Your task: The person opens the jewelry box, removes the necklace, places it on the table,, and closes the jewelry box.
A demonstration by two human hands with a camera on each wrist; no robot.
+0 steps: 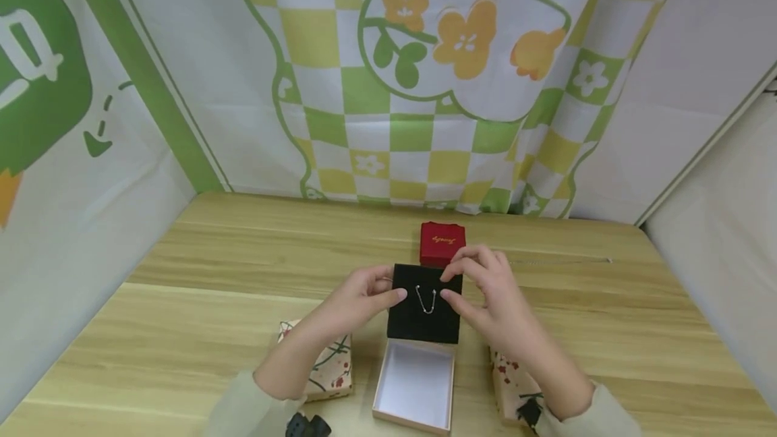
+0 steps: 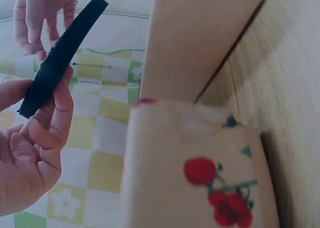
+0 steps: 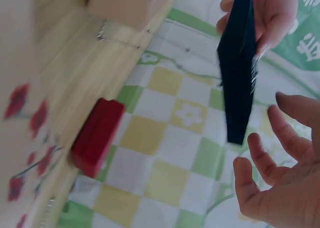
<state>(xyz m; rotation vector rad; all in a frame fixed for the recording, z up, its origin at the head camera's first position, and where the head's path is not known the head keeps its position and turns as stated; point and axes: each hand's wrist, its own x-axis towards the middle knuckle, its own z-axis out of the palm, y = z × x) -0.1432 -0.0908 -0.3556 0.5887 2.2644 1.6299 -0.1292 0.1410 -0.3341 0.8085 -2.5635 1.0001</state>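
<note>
A square black jewelry pad [image 1: 423, 328] is held up on edge over an open box [image 1: 415, 383]. My left hand [image 1: 358, 299] pinches its left side, thumb in front and fingers behind. A thin silver necklace [image 1: 428, 312] forms a U across the pad's front, and more of its chain dangles behind the pad [image 3: 237, 73]. My right hand [image 1: 494, 295] hovers at the pad's right edge with loosely bent, spread fingers. In the right wrist view those fingertips [image 3: 242, 164] are apart from the pad and hold nothing.
Behind the pad sits a red box [image 1: 442, 241] with gold lettering. A fine chain [image 1: 564, 261] lies on the wooden table to its right. Flower-patterned boxes stand at left [image 1: 330, 373] and right [image 1: 508, 383], partly under the forearms. A checkered cloth [image 1: 413, 133] hangs at the back.
</note>
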